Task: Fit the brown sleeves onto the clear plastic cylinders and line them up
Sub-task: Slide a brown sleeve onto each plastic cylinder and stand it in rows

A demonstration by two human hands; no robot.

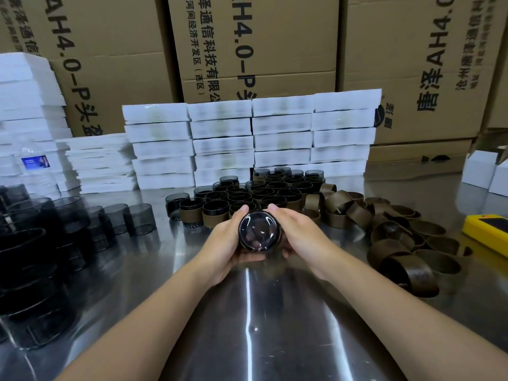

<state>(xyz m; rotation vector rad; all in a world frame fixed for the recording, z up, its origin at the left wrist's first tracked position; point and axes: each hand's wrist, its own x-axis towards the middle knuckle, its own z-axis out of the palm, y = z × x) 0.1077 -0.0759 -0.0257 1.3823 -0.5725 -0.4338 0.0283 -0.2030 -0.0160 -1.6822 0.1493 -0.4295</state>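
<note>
— Why the dark stacks on your left?
— Those are the bare cylinders [35,257], nested so that I can take one without hunting. A few singles [137,218] stand just beside them on the surface [247,312].

— And the cluster in the middle?
— The finished ones [247,193], each wearing its brown band, mouth up, touching in rows in front of the white boxes [220,144]. I reckon they stand there so a done piece goes straight ahead.

— What are you holding?
— One cylinder [258,231], lifted off the surface just short of that cluster, a glossy round end facing me. My left hand [225,243] curls round its left side, a fingertip over the top. My right hand [299,237] grips the other side the same way. Both forearms reach in from below, wrists turned inward.

— Is its band on?
— My fingers cover the wall, so I cannot tell. Gripping from both sides should let me push a band along evenly.

— And the heap on the right?
— Loose sleeves [384,229], near my right hand, with a yellow device [486,229] beyond them.
</note>
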